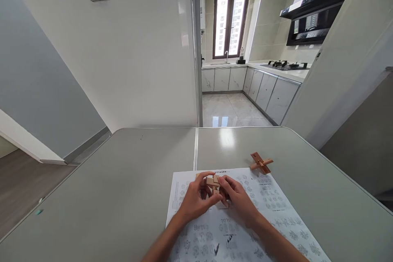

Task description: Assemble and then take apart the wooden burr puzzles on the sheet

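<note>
Pale wooden puzzle blocks (210, 181), fitted together in a small cluster, sit between the two hands above a printed diagram sheet (216, 223). The left hand (198, 200) cups them with its thumb and fingers partly spread; the right hand (236, 195) pinches their other side. Near the sheet's upper right corner, a reddish-brown wooden cross (260, 163) lies, one piece marked "2". The grey bench (123, 184) carries everything.
</note>
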